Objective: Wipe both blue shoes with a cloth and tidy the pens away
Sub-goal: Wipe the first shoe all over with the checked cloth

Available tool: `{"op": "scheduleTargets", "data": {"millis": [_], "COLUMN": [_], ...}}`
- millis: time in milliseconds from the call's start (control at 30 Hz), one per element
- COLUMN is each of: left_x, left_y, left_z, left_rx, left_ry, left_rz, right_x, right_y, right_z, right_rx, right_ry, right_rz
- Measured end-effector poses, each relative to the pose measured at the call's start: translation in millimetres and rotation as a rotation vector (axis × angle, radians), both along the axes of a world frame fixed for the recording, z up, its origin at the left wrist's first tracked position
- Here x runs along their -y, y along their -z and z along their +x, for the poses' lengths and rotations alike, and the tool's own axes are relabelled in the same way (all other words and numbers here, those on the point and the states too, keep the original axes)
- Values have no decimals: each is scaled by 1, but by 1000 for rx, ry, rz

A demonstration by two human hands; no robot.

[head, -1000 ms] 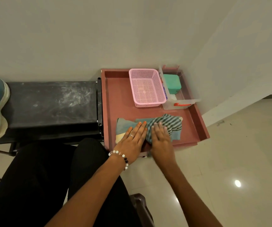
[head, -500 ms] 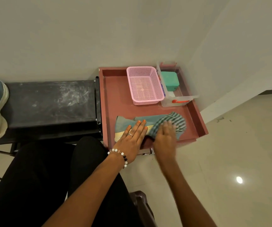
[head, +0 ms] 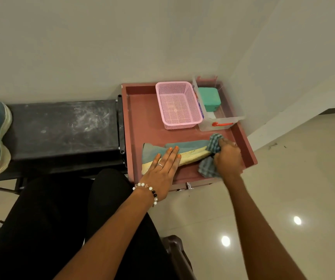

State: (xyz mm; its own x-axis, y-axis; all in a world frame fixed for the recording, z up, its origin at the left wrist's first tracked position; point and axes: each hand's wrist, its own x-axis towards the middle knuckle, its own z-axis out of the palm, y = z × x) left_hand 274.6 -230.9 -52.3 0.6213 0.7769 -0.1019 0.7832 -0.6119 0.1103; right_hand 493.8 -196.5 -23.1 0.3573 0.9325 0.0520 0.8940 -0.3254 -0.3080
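Shoe-wiping in hand: flat left hand [head: 161,171] steadies the shoe [head: 184,151]; right hand [head: 227,157] clutches the cloth [head: 208,168] at its toe. Next, judged: wipe the remaining length.

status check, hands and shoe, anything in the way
Left hand flat on shoe in red tray. Right hand grips checked cloth at toe end. Nothing blocking.

Single head view — steeply down, close over tray [head: 134,126]
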Motion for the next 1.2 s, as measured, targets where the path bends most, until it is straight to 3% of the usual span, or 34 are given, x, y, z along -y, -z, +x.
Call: {"op": "scheduleTargets", "data": {"millis": [100, 233, 367, 500, 600, 767, 867, 1033, 1100, 1200], "left_x": [0, 1, 2, 3, 1, 2, 4, 5, 7, 6], "left_y": [1, -5, -3, 2, 2, 1, -2, -5, -2, 0], "left_z": [1, 1, 0, 1, 1, 2, 2, 1, 1, 2], "left_rx": [4, 2, 19, 12, 17, 34, -15, 5, -4, 4], "left_ry": [-5, -10, 0, 21, -3, 9, 51, 22, 35, 25], "left_rz": [-2, -51, -42, -13, 0, 16, -61, -72, -44, -3], "right_x": [15, 40, 38, 19, -6, 12, 38, 42, 34, 10], "right_y": [8, 26, 23, 11, 6, 26, 33, 31, 21, 4], "right_z": [-43, -89, -42, 9, 0, -70, -108, -46, -21, -4], "right_rx": [-12, 22, 107, -5, -65, 16, -41, 29, -19, -158], "right_ry": [0, -277, -449, -135, 32, -33, -103, -353, -273, 51], "right_rz": [86, 125, 184, 63, 41, 113, 124, 198, 147, 117]}}
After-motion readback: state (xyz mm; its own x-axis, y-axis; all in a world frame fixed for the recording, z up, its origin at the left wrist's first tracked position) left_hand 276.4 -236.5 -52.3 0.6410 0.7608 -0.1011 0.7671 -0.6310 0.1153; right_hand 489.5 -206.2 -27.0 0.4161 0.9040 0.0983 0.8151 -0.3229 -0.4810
